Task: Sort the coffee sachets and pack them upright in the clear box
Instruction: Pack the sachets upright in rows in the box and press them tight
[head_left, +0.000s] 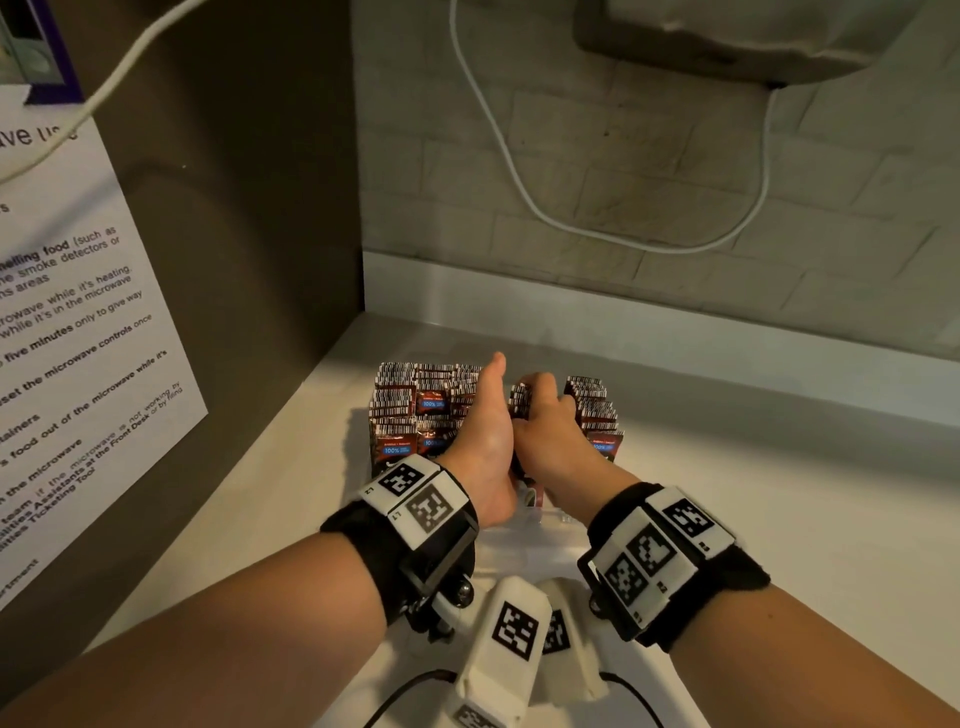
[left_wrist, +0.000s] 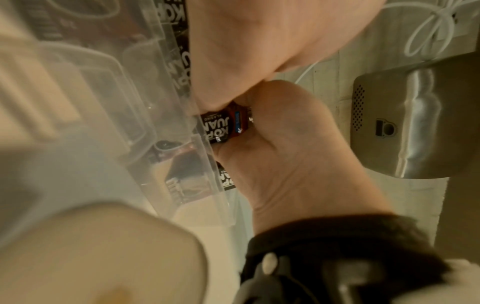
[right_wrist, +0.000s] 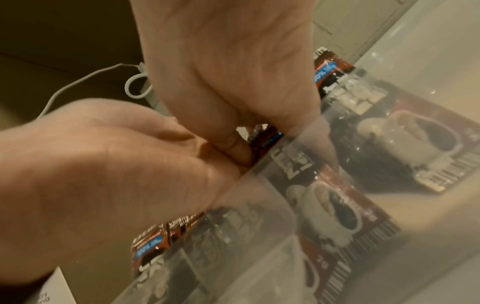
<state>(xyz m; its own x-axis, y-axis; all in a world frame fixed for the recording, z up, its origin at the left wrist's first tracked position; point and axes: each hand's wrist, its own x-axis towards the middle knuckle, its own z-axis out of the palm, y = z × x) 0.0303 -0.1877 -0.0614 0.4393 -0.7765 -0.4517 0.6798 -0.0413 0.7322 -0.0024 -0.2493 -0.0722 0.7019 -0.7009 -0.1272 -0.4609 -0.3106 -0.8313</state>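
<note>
On the pale tabletop (head_left: 727, 467), against a brick wall with a looping white cable (head_left: 511, 171), the clear box (right_wrist: 298, 242) holds upright coffee sachets (head_left: 410, 410) printed "100%". The right hand (head_left: 545, 441) pinches a sachet bundle (head_left: 521, 400); the left hand (head_left: 483, 431) presses beside it, thumb raised. A microwave notice (head_left: 78, 338) hangs left.

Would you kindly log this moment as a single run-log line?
left hand: braces sachets | right hand: grips sachet bundle | clear box: rows of upright sachets | stage: packing
</note>
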